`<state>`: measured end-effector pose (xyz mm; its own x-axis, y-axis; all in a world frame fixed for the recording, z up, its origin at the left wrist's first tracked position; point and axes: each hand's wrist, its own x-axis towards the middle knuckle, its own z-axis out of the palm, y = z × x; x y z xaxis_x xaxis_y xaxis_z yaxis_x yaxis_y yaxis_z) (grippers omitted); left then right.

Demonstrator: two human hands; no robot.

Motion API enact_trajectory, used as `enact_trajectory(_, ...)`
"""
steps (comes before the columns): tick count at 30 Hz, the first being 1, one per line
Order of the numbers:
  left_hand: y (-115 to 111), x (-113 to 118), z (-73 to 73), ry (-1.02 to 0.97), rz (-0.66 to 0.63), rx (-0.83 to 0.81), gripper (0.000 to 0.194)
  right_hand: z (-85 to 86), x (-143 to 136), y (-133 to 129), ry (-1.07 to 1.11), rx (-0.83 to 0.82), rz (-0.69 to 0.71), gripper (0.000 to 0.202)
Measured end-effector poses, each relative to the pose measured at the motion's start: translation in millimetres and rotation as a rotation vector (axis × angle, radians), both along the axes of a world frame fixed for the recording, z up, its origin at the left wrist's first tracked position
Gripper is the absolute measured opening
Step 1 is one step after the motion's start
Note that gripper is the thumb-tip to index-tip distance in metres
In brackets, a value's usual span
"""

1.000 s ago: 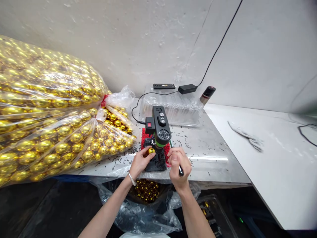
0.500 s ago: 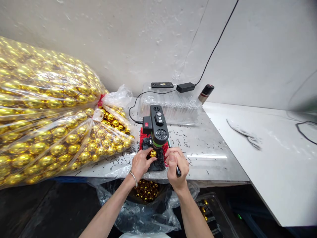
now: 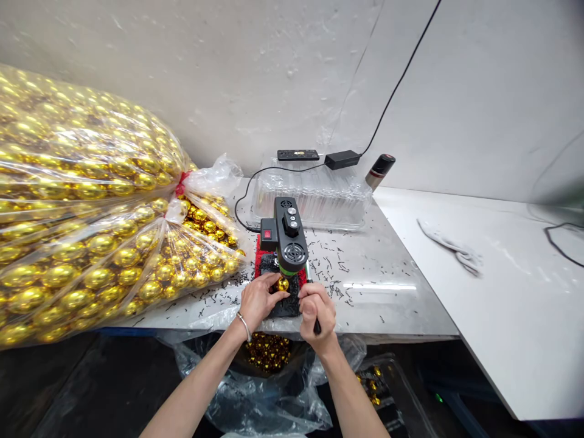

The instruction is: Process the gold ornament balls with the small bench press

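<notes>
Now L fingers (image 3: 272, 287) nearly closed, pinching gold ball (image 3: 283, 284).

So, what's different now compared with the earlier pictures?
The left hand has moved the gold ball rightward, closer beneath the black machine head. The right hand has drawn the lever handle toward the person and slightly left; the head sits a little lower. Neither hand let go. The bulging bag and power adapter stayed put.
</notes>
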<state>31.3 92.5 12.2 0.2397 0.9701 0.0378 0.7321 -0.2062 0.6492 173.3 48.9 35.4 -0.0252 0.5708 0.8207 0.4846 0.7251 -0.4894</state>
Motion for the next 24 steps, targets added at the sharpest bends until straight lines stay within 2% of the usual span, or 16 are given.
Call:
enact_trajectory(4,-0.5,0.1,1.6,0.002,-0.006,0.002,0.026,-11.9,0.1,3.5,-0.010,0.049,-0.032,0.026)
enact_trajectory(13,-0.6,-0.6,-0.5,-0.021,0.000,-0.022,0.027,-26.9,-4.3,9.4,0.073,0.075,-0.053,0.030)
enact_trajectory(18,-1.3,-0.2,2.2,-0.007,0.016,-0.029,0.026,-34.2,-1.7,10.9,-0.035,0.122,-0.026,0.026)
enact_trajectory(21,-0.4,1.0,2.0,-0.011,0.003,-0.022,0.027,-23.4,-1.8,8.6,-0.019,0.091,-0.026,0.025)
enact_trajectory(24,2.0,1.2,-0.1,-0.056,0.008,-0.011,0.031,5.1,-3.9,5.0,0.071,0.032,-0.026,0.026)
